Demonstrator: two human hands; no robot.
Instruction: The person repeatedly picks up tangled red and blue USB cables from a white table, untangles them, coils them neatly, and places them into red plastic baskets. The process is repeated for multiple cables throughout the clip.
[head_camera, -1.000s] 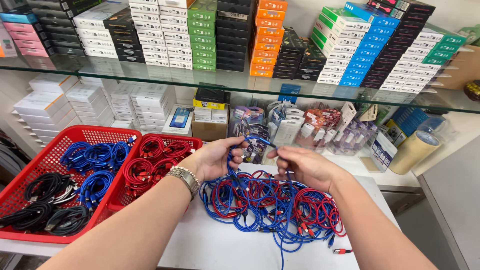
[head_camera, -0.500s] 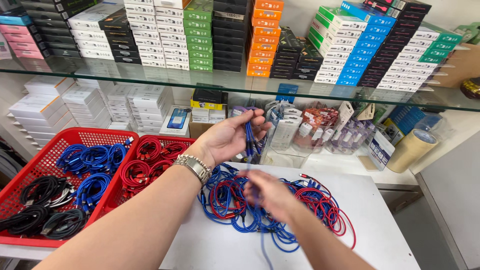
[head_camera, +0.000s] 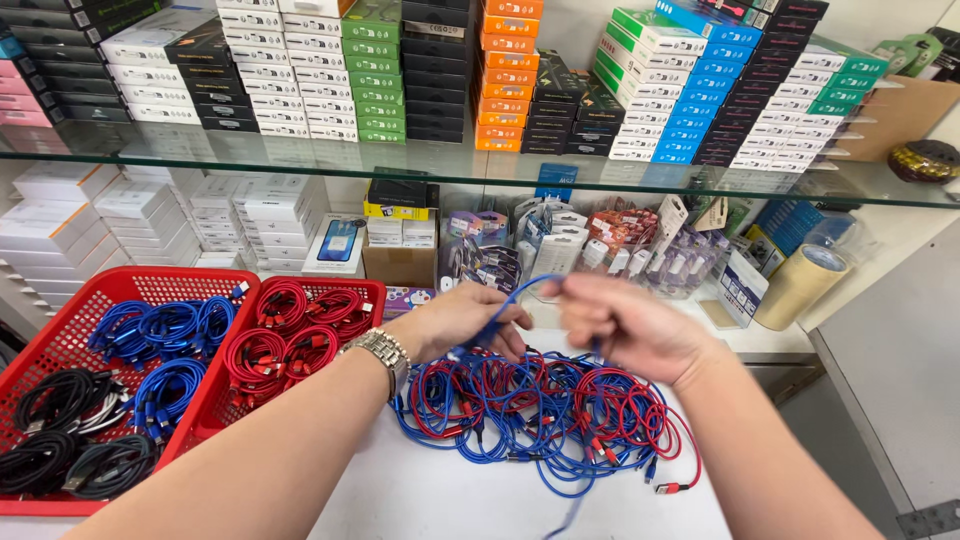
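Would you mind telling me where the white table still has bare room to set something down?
Bare table shows between the red basket and the tangled cable pile, and along the right edge. The baskets and back shelf are crowded.

Counts, head view: red baskets, 2. Hands, 2: left hand, right hand. Blue cable held between them, 1. Wristwatch, 1. Tape roll, 1. Tangled cable pile, 1; individual cables uncountable.
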